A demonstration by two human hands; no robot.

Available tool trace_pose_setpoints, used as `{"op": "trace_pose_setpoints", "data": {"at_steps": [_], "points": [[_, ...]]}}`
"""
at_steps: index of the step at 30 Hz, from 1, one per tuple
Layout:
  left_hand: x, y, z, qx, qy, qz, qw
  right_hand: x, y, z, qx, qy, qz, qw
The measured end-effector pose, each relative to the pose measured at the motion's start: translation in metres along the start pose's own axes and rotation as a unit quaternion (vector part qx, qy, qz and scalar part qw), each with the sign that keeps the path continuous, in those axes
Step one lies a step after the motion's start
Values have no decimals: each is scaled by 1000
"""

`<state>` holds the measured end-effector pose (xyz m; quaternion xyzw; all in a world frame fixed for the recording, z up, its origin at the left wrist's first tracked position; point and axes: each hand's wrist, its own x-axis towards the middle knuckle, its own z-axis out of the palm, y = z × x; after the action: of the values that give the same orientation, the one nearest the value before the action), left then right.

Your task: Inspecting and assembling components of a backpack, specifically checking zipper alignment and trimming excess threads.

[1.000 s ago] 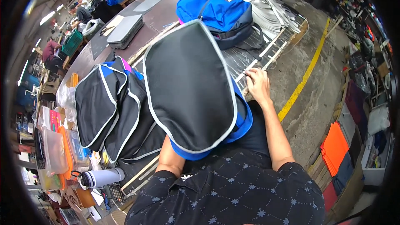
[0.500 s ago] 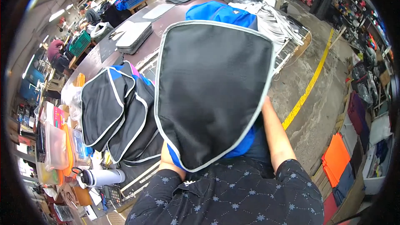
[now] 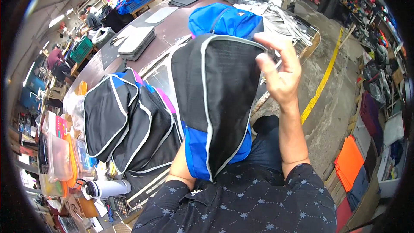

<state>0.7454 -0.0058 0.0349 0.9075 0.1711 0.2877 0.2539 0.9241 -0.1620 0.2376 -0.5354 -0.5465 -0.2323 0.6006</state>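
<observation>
A black fabric bag (image 3: 228, 82) with pale grey bound edges and blue lower sides (image 3: 196, 151) stands upright before my chest. It is turned partly sideways, so a long grey edge runs down its middle. My right hand (image 3: 282, 71) is raised at the bag's upper right, open, thumb and fingers apart around nothing I can see. My left forearm (image 3: 180, 168) goes behind the bag, which hides that hand and its fingers. Just beyond lies a blue backpack (image 3: 233, 20) on the table. To the left several similar black bags (image 3: 108, 118) with grey edging lie overlapped.
The dark table (image 3: 172, 28) carries a stack of grey panels (image 3: 137, 43) and a heap of pale strips (image 3: 276, 19). A white bottle (image 3: 110, 188), a calculator (image 3: 118, 205) and plastic containers (image 3: 59, 157) sit at the left. Orange fabric (image 3: 348, 164) lies on the right.
The bag has turned from facing me flat to partly sideways, showing its blue side. My right hand has come out from behind it and risen to its upper right, fingers spread.
</observation>
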Motion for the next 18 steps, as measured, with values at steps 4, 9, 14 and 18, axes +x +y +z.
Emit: {"op": "trace_pose_setpoints", "data": {"at_steps": [4, 9, 14, 18], "points": [[27, 3, 12, 6, 7, 1, 1000, 5, -5, 26, 33, -110, -72, 991], [10, -8, 3, 16, 23, -4, 1000, -22, 2, 52, 60, -143, 24, 988], [0, -11, 11, 18, 33, -8, 999, -34, 1, 44, 17, -279, 95, 955], [47, -28, 10, 19, 45, -9, 999, -70, -25, 47, -132, -129, 30, 982]]}}
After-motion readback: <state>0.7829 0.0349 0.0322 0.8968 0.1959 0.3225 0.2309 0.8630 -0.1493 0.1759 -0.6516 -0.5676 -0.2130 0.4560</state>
